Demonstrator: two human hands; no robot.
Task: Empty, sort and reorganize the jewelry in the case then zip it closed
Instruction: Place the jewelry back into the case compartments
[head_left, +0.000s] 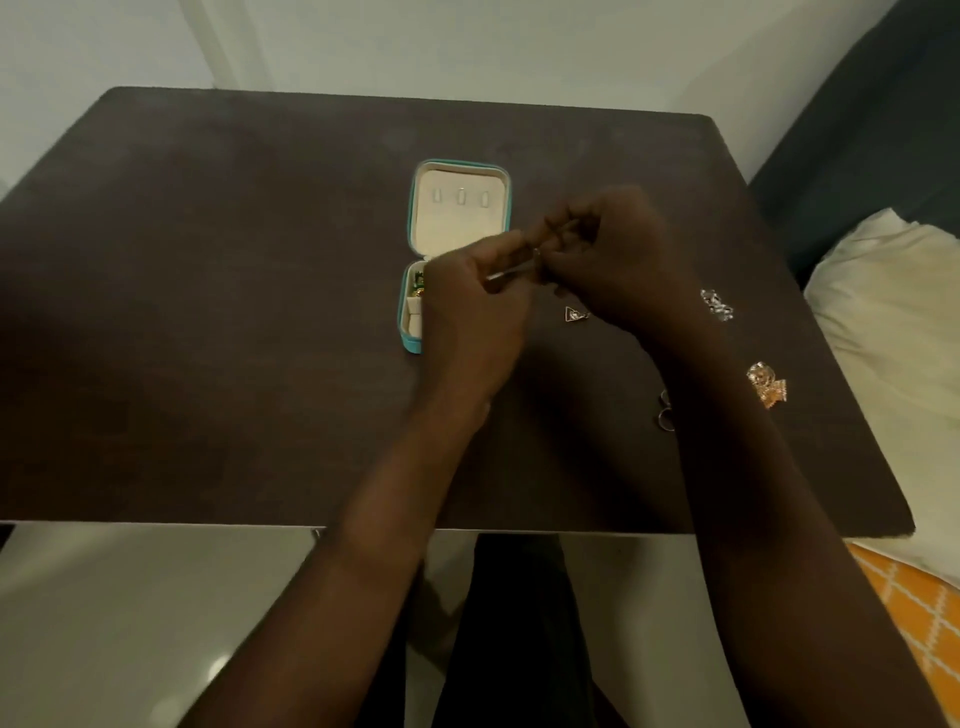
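A small teal jewelry case (460, 171) lies open on the dark table (208, 312), its cream lid laid back and its lower half partly hidden by my left hand (475, 317). Green and gold pieces (418, 283) show in the case's left edge. My left hand and my right hand (618, 260) meet just above the case, both pinching a thin blurred silver piece (511, 270). A triangular pendant (574, 313) lies on the table under my right hand.
To the right on the table lie a silver cluster (717, 305), a gold cluster (767, 384) and rings (665, 413) beside my right forearm. A cream pillow (893, 291) and an orange patterned cloth (909, 608) sit off the table's right edge.
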